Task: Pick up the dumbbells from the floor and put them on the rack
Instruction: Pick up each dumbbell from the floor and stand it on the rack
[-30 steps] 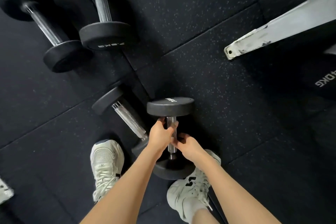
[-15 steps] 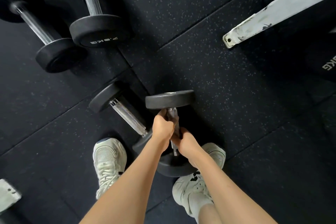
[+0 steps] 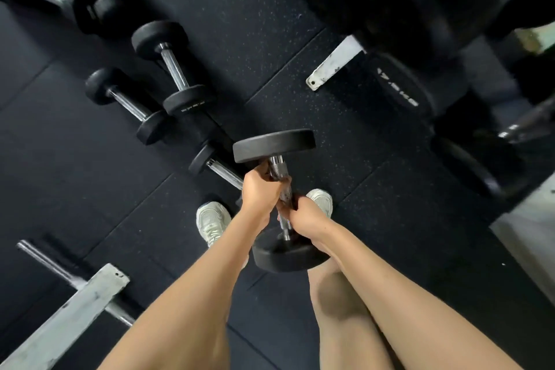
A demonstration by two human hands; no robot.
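Both hands grip the knurled steel handle of a black round-headed dumbbell (image 3: 277, 166). The left hand (image 3: 259, 189) is curled round it near the far head, and the right hand (image 3: 303, 215) is wrapped round it just behind, nearer the body. The dumbbell appears clear of the speckled black rubber floor (image 3: 270, 24). It runs near to far, with its near head in front of the right knee and the handle over the white right trainer (image 3: 322, 200). The rack, a white-painted steel frame (image 3: 335, 63) loaded with large black dumbbells (image 3: 399, 87), stands to the far right, apart from the load. The main risk is probably a slip: two hands are crowded on a short handle, so a loosened grip would drop the weight onto that foot. A similar steel-handled dumbbell (image 3: 216, 164) lies on the floor just left of the carried one, close to the white left trainer (image 3: 211, 221), and a careless step could catch it. The rack side is blurred and I cannot pick out a free cradle, so fingers could be pinched against a neighbouring head when the weight is set down.
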